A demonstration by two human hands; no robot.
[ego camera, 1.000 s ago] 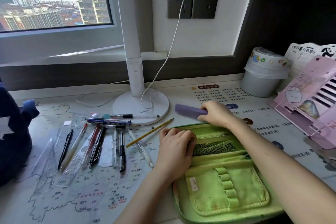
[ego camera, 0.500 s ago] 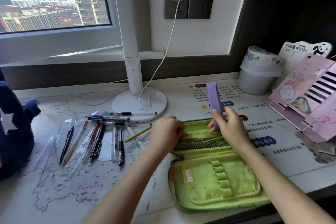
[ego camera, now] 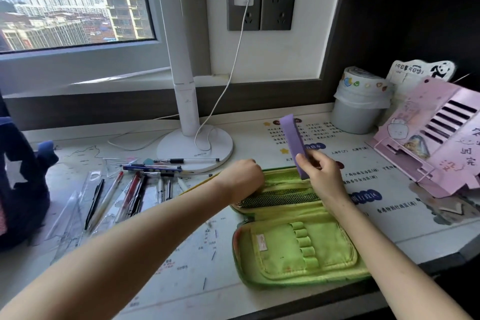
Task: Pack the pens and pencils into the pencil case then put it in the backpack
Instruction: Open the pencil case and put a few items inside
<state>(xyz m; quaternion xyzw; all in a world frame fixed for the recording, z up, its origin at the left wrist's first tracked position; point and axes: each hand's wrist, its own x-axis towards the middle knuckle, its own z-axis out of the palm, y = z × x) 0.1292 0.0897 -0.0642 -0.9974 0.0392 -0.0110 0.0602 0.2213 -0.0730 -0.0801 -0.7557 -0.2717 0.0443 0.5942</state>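
Observation:
A green pencil case (ego camera: 291, 249) lies open on the desk, its mesh pocket facing the wall. My left hand (ego camera: 241, 179) grips the far left rim of the case. My right hand (ego camera: 322, 176) holds a flat purple box (ego camera: 294, 145) upright, its lower end over the case's back compartment. Several pens and pencils (ego camera: 135, 189) lie spread on the desk to the left, with clear rulers (ego camera: 75, 213) among them. A yellow pencil (ego camera: 197, 183) pokes out from under my left forearm. The dark blue backpack (ego camera: 18, 184) stands at the far left edge.
A white desk lamp's base (ego camera: 194, 149) and its cable sit behind the pens. A white taped tub (ego camera: 358, 101) and a pink book stand (ego camera: 431, 145) fill the right rear. The desk's front edge runs close below the case.
My right hand has swung the purple box from lying flat to standing upright above the case. My left hand has slid from the mesh pocket to the case's far left rim.

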